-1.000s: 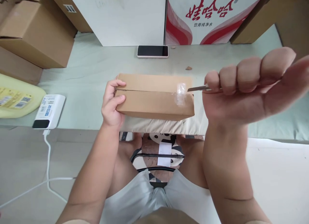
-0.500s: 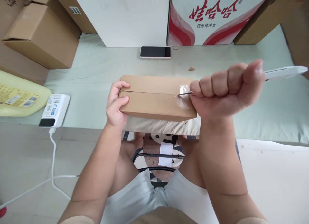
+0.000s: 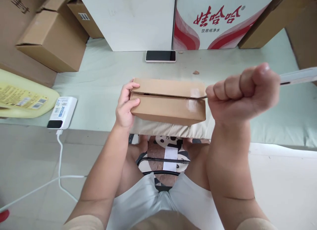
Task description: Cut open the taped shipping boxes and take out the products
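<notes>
My left hand grips the left end of a small brown cardboard box, its thumb on the near flap and fingers at the far side. At the table's front edge the box is held with its seam upward. My right hand is closed in a fist around a utility knife. The white handle sticks out past the thumb, and the thin dark blade emerges by the little finger at the box's right end. Clear tape there is parted along the seam. A narrow dark gap runs between the flaps.
A phone lies behind the box, near a cardboard scrap. Larger cartons and a white-and-red carton line the back. On the left are a yellow jug and a white power bank with a cable.
My right hand has drawn the knife rightward through the tape to the box's right end. The seam has opened into a wider gap. My left hand still holds the box.
</notes>
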`<state>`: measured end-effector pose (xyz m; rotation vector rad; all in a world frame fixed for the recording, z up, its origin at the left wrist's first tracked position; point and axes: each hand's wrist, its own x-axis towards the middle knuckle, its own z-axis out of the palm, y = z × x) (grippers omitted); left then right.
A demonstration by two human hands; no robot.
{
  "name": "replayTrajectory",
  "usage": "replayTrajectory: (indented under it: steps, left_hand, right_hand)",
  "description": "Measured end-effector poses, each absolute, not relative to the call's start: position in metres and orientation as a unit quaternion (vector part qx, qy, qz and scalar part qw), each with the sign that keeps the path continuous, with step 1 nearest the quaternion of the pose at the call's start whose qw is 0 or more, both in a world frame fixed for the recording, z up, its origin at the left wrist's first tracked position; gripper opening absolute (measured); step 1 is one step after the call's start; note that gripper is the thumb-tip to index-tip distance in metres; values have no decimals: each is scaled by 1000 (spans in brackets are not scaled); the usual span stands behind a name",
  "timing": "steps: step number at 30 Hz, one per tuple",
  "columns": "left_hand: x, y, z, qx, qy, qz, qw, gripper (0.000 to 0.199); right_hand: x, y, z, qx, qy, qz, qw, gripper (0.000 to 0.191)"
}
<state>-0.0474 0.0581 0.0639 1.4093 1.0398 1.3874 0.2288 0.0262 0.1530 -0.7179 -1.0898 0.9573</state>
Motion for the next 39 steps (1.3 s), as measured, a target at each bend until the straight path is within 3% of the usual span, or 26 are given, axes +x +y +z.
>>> replayTrajectory:
  steps: [4, 7, 9, 12, 14, 17, 20, 23, 27, 31, 34, 39]
  left_hand:
    - [-45, 59, 61, 540, 395, 596, 444, 62]
    - [-43, 59, 57, 518, 405, 615, 435, 68]
    - [-42, 60, 56, 516, 419, 618, 421, 65]
    - [-37, 61, 56, 511, 424, 625, 410, 58]
    - [-33, 61, 57, 509, 421, 632, 406, 52]
    - [-30, 60, 60, 516, 424, 627, 401, 40]
    - [-33, 58, 64, 539, 442, 604, 387, 28]
    - [-40, 54, 71, 570, 451, 593, 347, 29]
    - [-44, 45, 82, 582, 421, 617, 321, 42]
    - [-49, 38, 91, 609, 402, 607, 315, 49]
    - [-57, 37, 96, 665, 390, 547, 327, 46]
    - [-65, 32, 100, 726, 378, 476, 322, 50]
  right_hand:
    - [252, 20, 149, -347, -476, 304, 749, 54]
    - [267, 25, 126, -470, -435, 99, 761, 44]
    - [272, 31, 104, -624, -458, 30, 633, 36]
    - [276, 35, 72, -777, -536, 99, 315, 17]
    - [278, 35, 59, -803, -541, 130, 213, 23]
    - [280, 31, 56, -786, -534, 114, 289, 34]
    - [273, 24, 70, -686, -558, 112, 454, 23]
    - [258, 16, 89, -585, -608, 115, 524, 20]
    - [241, 6, 108, -448, -696, 174, 534, 37]
    - [234, 2, 119, -342, -795, 216, 453, 60]
    - [230, -1, 126, -352, -831, 197, 384, 47]
    - [229, -10, 143, -414, -792, 100, 437, 29]
